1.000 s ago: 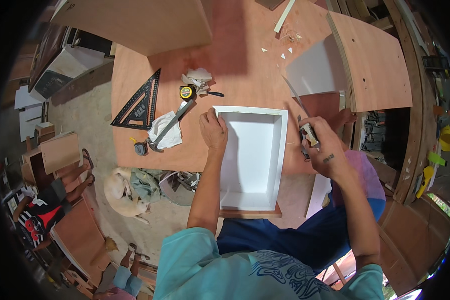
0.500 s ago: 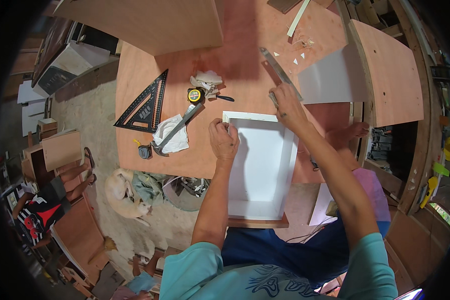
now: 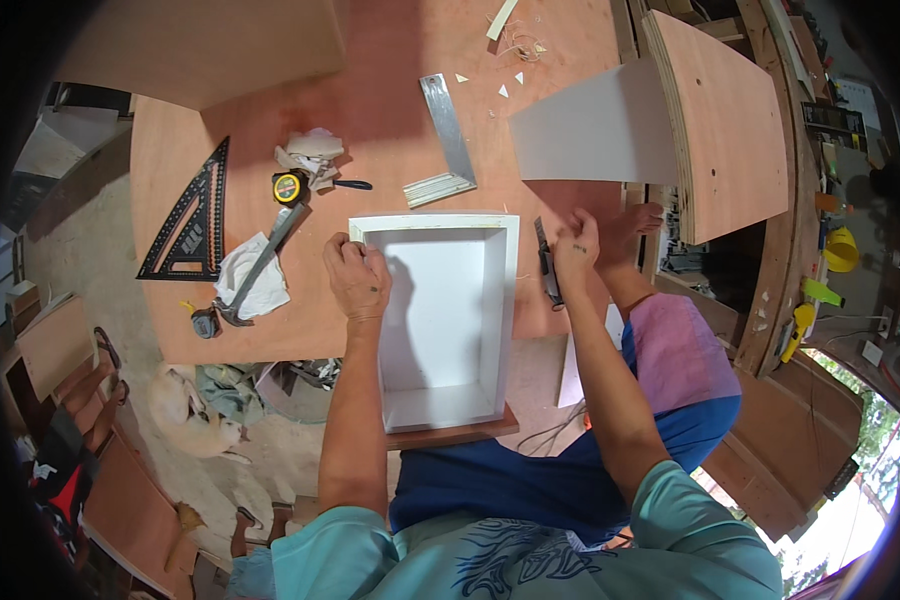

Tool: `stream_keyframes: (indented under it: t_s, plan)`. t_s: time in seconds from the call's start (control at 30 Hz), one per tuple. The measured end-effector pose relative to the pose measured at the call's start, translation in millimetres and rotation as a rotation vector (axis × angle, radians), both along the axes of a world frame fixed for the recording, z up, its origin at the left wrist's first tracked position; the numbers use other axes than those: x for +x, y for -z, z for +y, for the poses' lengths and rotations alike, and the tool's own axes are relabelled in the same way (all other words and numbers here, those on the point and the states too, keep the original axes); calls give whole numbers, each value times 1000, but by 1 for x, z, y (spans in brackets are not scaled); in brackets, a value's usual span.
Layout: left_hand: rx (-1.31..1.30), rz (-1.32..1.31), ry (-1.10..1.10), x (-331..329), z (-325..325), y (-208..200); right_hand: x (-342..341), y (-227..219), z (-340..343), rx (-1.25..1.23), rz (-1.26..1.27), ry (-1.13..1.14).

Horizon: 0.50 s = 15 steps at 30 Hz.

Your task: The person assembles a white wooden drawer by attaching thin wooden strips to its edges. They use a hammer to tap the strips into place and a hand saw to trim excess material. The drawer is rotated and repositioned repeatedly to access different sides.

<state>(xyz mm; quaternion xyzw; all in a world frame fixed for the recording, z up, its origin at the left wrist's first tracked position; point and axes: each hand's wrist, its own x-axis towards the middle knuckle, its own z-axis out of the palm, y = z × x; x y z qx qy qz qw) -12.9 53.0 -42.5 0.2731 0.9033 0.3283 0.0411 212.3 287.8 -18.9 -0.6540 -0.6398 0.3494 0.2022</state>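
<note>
A white open box like a drawer (image 3: 435, 320), with a brown wooden front panel (image 3: 455, 430) at its near end, rests against the table edge and my lap. My left hand (image 3: 358, 280) is closed over its far left corner. To the box's right, a dark utility knife (image 3: 547, 265) lies on the table. My right hand (image 3: 577, 252) is close beside the knife, fingers loosely bent and apart, not wrapped round it. Beyond the box lies a try square (image 3: 448, 130) with a metal blade and a ridged stock (image 3: 438, 189).
On the wooden table (image 3: 390, 130) are a black triangular speed square (image 3: 192, 225), a hammer (image 3: 265, 262) on white cloth, a yellow-and-black tape measure (image 3: 288, 187), a small grey tape (image 3: 205, 322) and a grey sheet (image 3: 595, 125). A plywood panel (image 3: 725, 130) stands right. A dog (image 3: 195, 415) lies on the floor.
My right hand has put the try square down beyond the box and come nearer, beside the knife. My left hand keeps its hold. The whole view has shifted, so things appear farther left.
</note>
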Motion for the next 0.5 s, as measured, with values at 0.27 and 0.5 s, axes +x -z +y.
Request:
stream_keyframes:
  t_s: [0.27,0.5]
  plan:
    - [6,42,40,-1,3,2,96,89,-35,-38,-648,-469]
    - [40,-39,7,-3,-2,-7,41,-17,-32,-161,-794,-541]
